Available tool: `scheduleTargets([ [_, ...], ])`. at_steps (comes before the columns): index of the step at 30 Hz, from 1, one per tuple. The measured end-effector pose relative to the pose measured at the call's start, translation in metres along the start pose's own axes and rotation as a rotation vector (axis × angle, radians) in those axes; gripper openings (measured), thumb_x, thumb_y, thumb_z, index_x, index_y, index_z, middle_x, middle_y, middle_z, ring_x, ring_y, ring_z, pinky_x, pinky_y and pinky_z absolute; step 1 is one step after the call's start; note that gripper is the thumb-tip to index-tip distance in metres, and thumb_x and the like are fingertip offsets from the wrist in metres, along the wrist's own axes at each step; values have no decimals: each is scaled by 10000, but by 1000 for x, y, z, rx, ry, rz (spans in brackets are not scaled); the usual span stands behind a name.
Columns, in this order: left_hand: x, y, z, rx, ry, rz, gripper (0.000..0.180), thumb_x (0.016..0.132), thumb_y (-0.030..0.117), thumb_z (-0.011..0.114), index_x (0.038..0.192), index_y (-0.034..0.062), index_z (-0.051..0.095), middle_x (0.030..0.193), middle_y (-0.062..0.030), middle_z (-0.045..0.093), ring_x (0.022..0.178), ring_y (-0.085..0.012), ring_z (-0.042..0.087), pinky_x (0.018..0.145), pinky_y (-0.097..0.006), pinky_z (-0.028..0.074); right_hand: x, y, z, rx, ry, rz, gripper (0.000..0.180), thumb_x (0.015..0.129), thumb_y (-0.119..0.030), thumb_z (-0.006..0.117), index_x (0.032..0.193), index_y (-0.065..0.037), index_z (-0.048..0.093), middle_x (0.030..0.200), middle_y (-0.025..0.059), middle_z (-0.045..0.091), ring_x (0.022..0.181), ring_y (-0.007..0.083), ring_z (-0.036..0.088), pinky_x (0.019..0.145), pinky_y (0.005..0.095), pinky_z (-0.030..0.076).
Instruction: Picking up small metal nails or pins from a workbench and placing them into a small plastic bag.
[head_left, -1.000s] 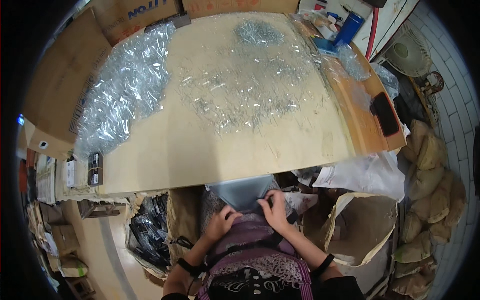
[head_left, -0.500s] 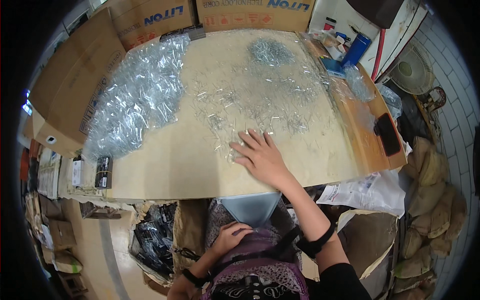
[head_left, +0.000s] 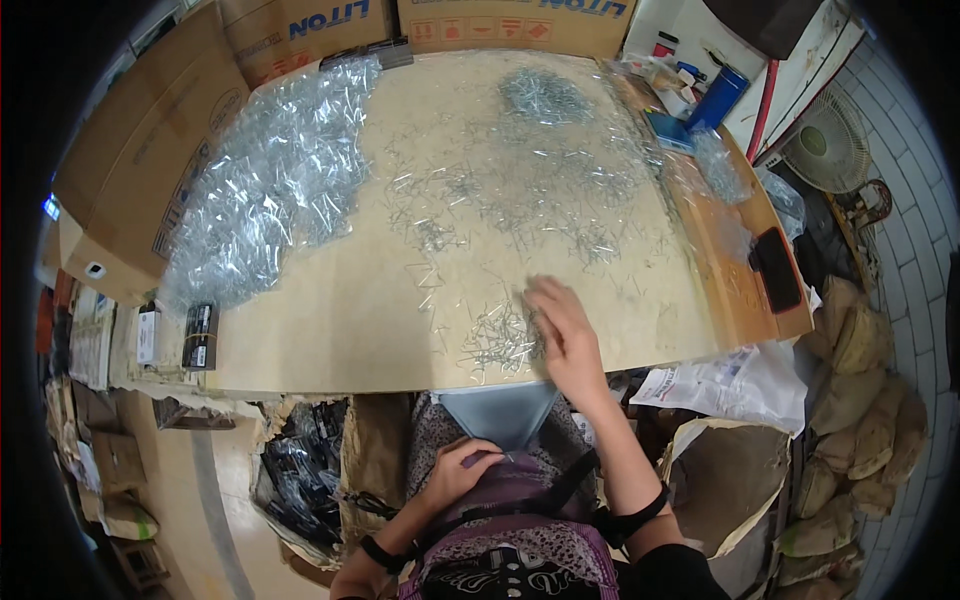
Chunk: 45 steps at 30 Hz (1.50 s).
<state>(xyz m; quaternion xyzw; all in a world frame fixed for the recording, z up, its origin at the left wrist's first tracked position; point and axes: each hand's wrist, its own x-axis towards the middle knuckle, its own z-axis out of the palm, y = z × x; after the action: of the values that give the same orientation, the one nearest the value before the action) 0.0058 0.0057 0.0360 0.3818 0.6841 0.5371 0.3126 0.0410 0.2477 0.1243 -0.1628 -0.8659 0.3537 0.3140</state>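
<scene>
A small heap of thin metal wire pieces [head_left: 500, 342] lies near the front edge of the table [head_left: 330, 340], just left of the right hand [head_left: 562, 335]. That hand rests flat on the tabletop, fingers spread and loose, its fingertips touching the heap (it grips nothing). The left hand [head_left: 458, 470] sits low against the person's lap, below the table edge, fingers curled; whether it holds anything cannot be told. More wire pieces are scattered across the middle of the table, with a denser pile [head_left: 545, 95] at the far side. A mound of clear plastic bags [head_left: 270, 190] covers the table's left part. Cardboard boxes [head_left: 140, 150] stand beyond it, and a black phone [head_left: 775, 270] lies at the right edge.
</scene>
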Motion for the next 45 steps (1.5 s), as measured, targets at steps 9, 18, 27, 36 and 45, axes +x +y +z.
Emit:
scheduleTargets([
  [9, -3, 7, -1, 4, -29, -10, 124, 788, 71, 749, 889, 26, 695, 871, -95, 677, 814, -206, 658, 743, -307, 518, -22, -47, 56, -470, -80, -253, 432, 837, -323, 650, 1204, -99, 606, 1293, 173, 533, 1246, 372, 464, 1048, 534, 348],
  [18, -9, 4, -4, 10, -53, 61, 95, 774, 74, 750, 852, 31, 718, 809, -76, 680, 789, -201, 640, 734, -312, 518, -39, -24, 0, -227, 71, -298, 338, 797, -63, 533, 1114, -50, 650, 1166, 138, 623, 1132, 304, 564, 1004, 485, 393],
  [27, 0, 10, 0, -3, -17, -69, 81, 782, 36, 743, 841, -4, 703, 828, -84, 680, 756, -161, 639, 704, -281, 508, -11, 7, -38, -379, -147, -65, 566, 684, 135, 507, 1240, 43, 555, 1321, 210, 535, 1302, 343, 449, 1113, 409, 346],
  [36, -3, 2, -4, -45, -64, -131, 98, 802, 55, 743, 879, 8, 706, 856, -78, 677, 814, -146, 629, 744, -269, 501, -13, -18, -18, -82, -168, 5, 653, 695, 189, 442, 1303, -29, 533, 1384, 202, 481, 1316, 348, 431, 1127, 401, 328],
  [45, -3, 2, 0, -36, -118, -67, 108, 809, 78, 735, 891, 15, 702, 865, -82, 669, 794, -164, 631, 732, -277, 502, -2, -56, 58, -325, -271, -338, 453, 871, -204, 624, 1302, -93, 542, 1392, 140, 485, 1328, 308, 414, 1086, 464, 347],
])
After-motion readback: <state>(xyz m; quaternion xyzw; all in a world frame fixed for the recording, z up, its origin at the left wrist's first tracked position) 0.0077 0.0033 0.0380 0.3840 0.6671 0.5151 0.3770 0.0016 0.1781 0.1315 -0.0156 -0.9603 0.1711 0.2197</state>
